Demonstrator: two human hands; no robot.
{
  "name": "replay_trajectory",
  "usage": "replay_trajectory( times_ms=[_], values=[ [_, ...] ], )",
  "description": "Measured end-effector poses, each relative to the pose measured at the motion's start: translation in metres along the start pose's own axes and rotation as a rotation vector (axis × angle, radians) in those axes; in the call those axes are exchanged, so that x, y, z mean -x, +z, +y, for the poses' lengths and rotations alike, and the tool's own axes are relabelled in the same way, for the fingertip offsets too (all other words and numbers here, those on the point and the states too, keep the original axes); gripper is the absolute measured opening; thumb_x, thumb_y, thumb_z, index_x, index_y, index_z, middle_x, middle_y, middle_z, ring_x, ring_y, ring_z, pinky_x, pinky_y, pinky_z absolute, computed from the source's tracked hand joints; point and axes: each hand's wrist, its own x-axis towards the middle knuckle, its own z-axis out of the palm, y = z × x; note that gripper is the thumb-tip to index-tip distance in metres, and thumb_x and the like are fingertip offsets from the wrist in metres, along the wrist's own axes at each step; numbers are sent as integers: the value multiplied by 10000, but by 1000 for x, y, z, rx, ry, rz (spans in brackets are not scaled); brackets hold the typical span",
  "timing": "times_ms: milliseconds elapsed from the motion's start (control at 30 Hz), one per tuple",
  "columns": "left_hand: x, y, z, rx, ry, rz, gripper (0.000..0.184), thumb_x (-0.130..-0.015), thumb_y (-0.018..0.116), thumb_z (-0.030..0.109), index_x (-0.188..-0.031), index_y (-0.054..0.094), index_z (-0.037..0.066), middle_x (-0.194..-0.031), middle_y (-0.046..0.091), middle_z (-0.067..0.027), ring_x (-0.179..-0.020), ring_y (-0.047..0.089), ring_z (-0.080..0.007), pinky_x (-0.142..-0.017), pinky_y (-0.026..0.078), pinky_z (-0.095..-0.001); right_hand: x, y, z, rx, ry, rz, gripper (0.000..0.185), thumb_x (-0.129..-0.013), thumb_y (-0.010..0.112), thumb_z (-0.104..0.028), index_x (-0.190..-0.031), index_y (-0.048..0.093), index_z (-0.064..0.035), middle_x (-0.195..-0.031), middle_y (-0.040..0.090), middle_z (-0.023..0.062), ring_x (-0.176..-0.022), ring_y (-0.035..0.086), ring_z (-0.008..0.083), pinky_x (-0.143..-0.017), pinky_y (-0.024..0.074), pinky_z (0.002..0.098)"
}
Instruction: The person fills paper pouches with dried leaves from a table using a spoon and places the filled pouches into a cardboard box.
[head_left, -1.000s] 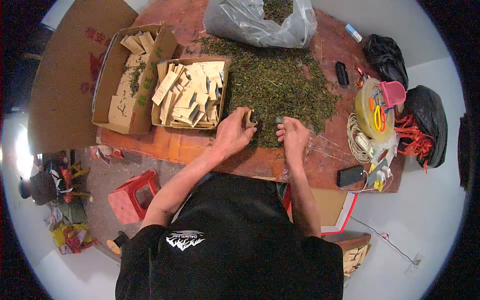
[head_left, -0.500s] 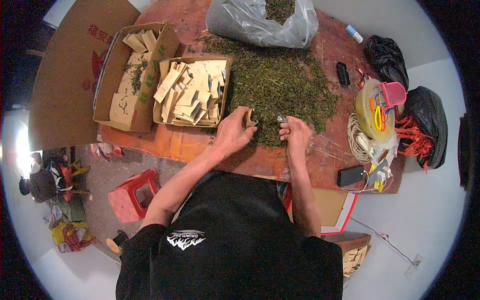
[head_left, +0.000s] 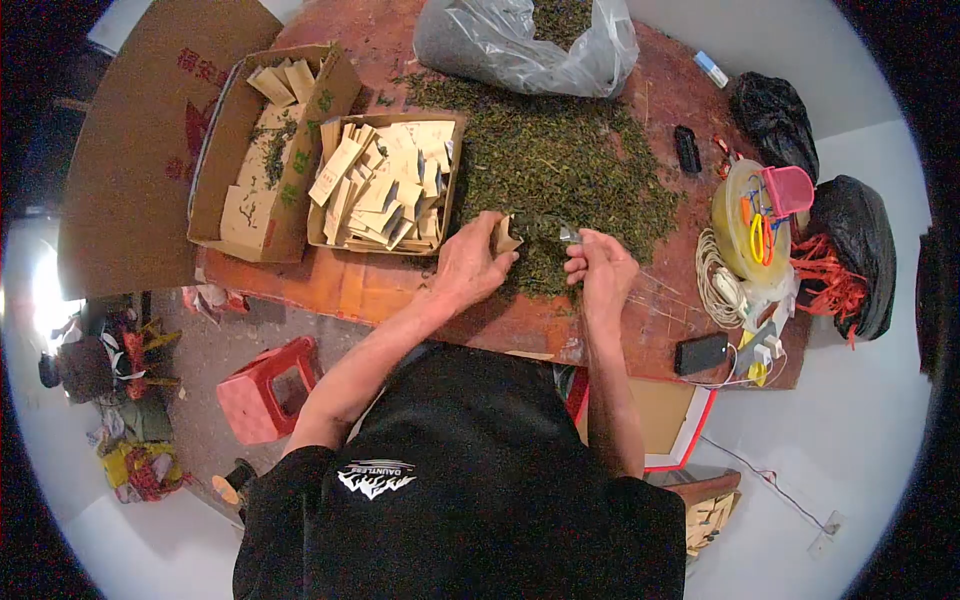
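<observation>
My left hand [head_left: 470,262] is closed on a small brown paper packet [head_left: 508,236], its open end facing right. Pinched in the fingers of my right hand [head_left: 604,272] is a piece of clear plastic [head_left: 569,234]. This plastic seems to reach back toward the packet's mouth, but I cannot tell whether it is still inside. Both hands are over the near part of a spread heap of dried leaves [head_left: 560,160]. Left of my left hand stands a shallow carton [head_left: 457,165] full of similar paper packets [head_left: 385,190].
A larger cardboard box [head_left: 215,160] with a few packets stands at the left. Behind the leaves sits a clear plastic bag [head_left: 480,50] of leaves. On the right are a tub [head_left: 733,215] with scissors, a coil of cord [head_left: 715,285], a black device [head_left: 701,353] and black bags [head_left: 850,240].
My right hand has moved a little to the right, away from the packet, and more of the clear plastic shows between the hands. My left hand has barely moved.
</observation>
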Motion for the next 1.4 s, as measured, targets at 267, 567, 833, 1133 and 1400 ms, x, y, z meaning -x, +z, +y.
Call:
replay_trajectory(
  times_ms=[267, 567, 833, 1133, 1400],
  values=[
    [-1, 0, 4, -28, -24, -20, 563, -824, 827, 209, -1285, 557, 34, -1086, 689, -211, -980, 689, -413, -854, 550, -477, 13, 20, -28, 106, -53, -35, 235, -1027, 616, -135, -1156, 707, 38, -872, 750, 141, -627, 670, 130, -501, 510, 260],
    [-3, 3, 1, -24, -27, -33, 555, -826, 821, 205, -1279, 554, 26, -1119, 686, -225, -1025, 676, -434, -883, 544, -484, 14, 33, -20, 503, -329, -74, 164, -984, 631, -93, -1038, 732, 24, -819, 756, 183, -705, 755, 251, -643, 591, 343],
    [-2, 4, -1, -26, 44, 9, 549, -821, 804, 186, -1280, 545, 32, -1089, 680, -226, -1020, 664, -449, -856, 546, -499, 24, 41, -18, 836, -780, -121, 137, -936, 655, -10, -1052, 721, 21, -928, 741, 217, -797, 738, 354, -701, 589, 418],
    [0, 2, -1, 13, 46, 42, 551, -811, 810, 165, -1273, 544, 30, -1040, 681, -220, -956, 669, -441, -814, 545, -495, 23, 36, -20, 893, -995, -98, 212, -853, 675, -10, -1061, 715, -29, -783, 662, 128, -641, 677, 322, -560, 553, 423],
    [0, 6, -5, -1, 93, 61, 532, -819, 803, 173, -1256, 542, 20, -1023, 679, -228, -965, 669, -445, -812, 547, -500, 29, 39, -24, 900, -922, -199, 228, -854, 690, 44, -1070, 726, -18, -840, 683, 167, -720, 686, 363, -609, 536, 439]
  ],
)
